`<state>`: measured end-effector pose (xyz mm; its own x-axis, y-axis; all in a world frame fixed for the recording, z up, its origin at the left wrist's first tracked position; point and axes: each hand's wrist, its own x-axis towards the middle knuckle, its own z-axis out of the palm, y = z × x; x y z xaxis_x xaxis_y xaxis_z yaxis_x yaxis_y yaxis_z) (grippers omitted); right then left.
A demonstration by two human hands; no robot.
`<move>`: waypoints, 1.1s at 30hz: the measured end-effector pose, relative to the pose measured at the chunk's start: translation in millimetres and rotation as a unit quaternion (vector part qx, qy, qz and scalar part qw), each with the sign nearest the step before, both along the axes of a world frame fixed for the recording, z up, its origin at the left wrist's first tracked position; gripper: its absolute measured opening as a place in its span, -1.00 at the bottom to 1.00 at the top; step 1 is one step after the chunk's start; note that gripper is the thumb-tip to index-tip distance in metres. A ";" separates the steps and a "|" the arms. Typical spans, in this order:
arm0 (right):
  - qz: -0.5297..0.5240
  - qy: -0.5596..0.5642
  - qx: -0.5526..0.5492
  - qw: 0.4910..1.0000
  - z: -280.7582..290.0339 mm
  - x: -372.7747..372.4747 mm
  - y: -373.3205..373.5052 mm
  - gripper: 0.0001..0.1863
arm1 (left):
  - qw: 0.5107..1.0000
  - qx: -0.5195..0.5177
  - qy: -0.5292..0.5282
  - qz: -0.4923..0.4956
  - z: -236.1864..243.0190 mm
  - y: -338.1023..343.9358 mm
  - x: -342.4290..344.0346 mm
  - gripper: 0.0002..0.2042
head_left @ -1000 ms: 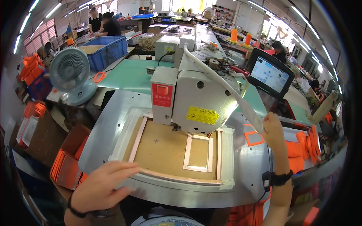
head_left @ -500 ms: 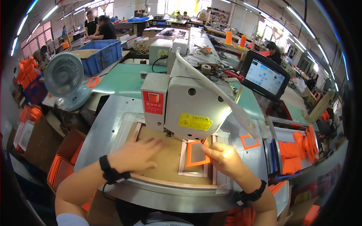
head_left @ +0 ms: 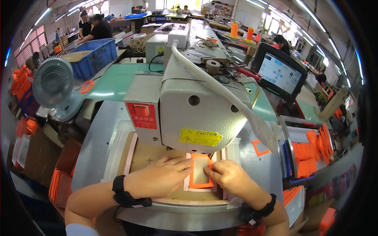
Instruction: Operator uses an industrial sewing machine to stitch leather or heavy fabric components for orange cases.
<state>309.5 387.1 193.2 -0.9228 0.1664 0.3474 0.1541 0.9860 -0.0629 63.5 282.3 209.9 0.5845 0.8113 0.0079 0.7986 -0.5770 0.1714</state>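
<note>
Your left hand and right hand press flat, fingers spread, on the thin orange rectangular fabric frame seated in the template window under the grey sewing machine head. Looks light and floppy, so pin its edges, don't pinch.

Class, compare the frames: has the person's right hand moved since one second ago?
Yes. The right hand has come down from beside the sewing machine to the orange piece under it.
</note>
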 end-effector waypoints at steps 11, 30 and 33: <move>-0.092 -0.017 -0.093 0.991 14.4 7.5 11.2 -0.58 | 0.994 0.045 -0.011 0.094 -0.7 5.2 18.3 -0.45; -0.125 -0.100 -0.123 0.979 6.6 8.6 16.1 -0.45 | 0.999 0.029 -0.026 -0.025 1.4 5.3 13.1 -0.47; -0.143 -0.123 -0.109 0.976 5.1 0.6 13.1 -0.42 | 0.998 0.020 -0.036 -0.038 -0.7 -2.2 27.2 -0.50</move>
